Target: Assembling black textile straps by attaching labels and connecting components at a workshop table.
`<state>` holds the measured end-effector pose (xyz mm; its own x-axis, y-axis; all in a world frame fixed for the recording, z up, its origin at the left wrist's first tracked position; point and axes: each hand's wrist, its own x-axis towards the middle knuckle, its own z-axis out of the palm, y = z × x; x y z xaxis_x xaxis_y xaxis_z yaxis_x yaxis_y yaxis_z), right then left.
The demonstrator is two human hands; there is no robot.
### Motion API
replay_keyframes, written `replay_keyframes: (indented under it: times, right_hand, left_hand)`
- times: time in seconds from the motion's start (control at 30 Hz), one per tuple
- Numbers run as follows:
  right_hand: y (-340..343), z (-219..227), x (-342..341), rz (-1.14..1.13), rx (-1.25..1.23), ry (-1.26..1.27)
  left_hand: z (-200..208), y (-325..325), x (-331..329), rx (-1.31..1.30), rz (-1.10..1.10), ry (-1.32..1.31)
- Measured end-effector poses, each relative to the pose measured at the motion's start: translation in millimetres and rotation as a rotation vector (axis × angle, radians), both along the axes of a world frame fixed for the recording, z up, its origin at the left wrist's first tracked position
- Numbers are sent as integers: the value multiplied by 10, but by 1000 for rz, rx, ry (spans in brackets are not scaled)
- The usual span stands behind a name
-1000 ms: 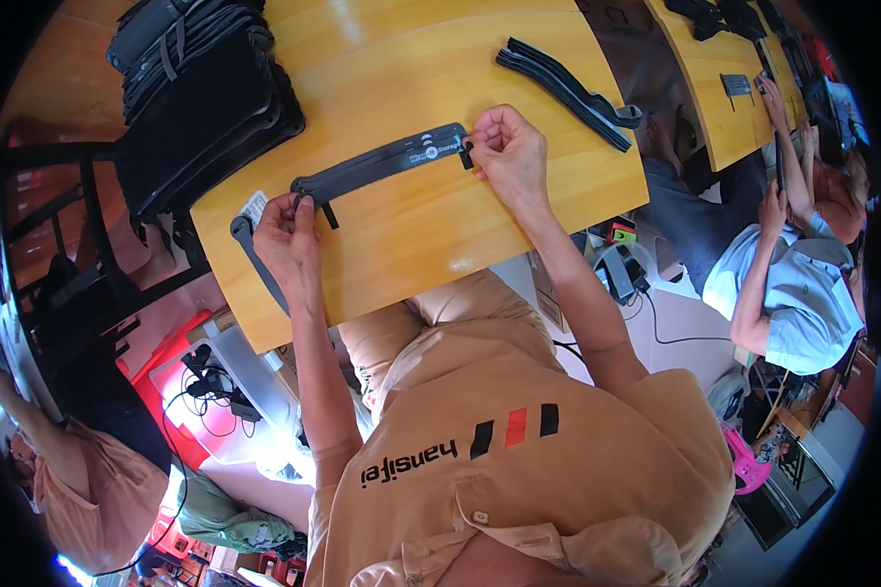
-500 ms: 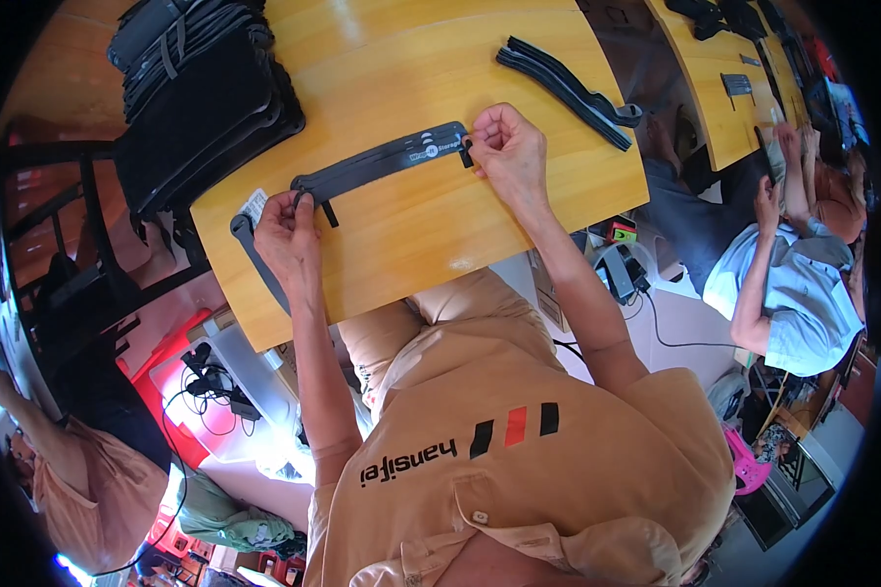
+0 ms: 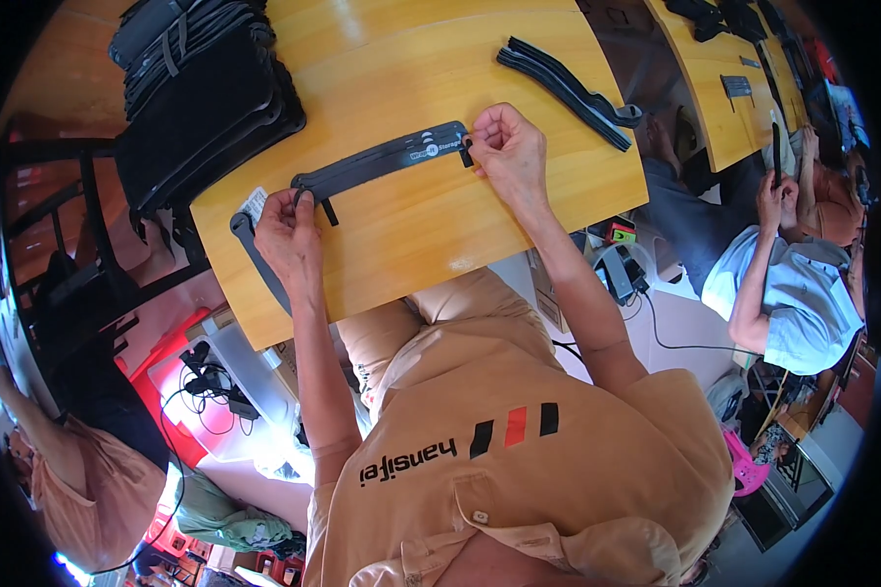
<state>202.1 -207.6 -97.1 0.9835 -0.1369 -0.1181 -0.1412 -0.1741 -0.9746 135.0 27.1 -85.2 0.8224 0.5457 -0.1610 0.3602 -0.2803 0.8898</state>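
A flat dark grey strap with pale printing near its right end lies stretched across the wooden table. My left hand pinches its left end between thumb and fingers. At the other end, my right hand is closed on the strap's corner, beside a short black tab. Another narrow black tab sticks out below the strap, close to my left hand. Beside that hand, a second dark strip runs along the table's left edge, and a white label shows behind the fingers.
A tall stack of folded black fabric pieces stands at the far left. A bundle of dark straps lies at the far right. Black chair frames are left of the table. A person in light blue sits at another table on the right.
My hands and the strap stay in nearly the same place. The co-worker on the right has brought both hands together around a dark strip held upright.
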Motion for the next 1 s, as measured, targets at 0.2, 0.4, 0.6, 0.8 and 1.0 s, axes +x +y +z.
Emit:
replay_keyframes:
  times: [0.2,0.4,0.6,0.8,1.0]
  right_hand:
    - [-2,-10,0,4,12,-4]
    - [-6,-8,-1,9,7,-3]
    - [3,-13,-10,11,-2,-8]
    - [-8,-53,-6,6,10,-23]
    - [2,-43,6,-3,-12,-15]
  left_hand:
    - [-1,1,-2,16,-10,-4]
    - [39,-16,10,94,-6,27]
    - [12,-7,4,84,0,17]
    - [-19,-12,9,204,11,3]
    - [-24,-5,17,192,20,32]
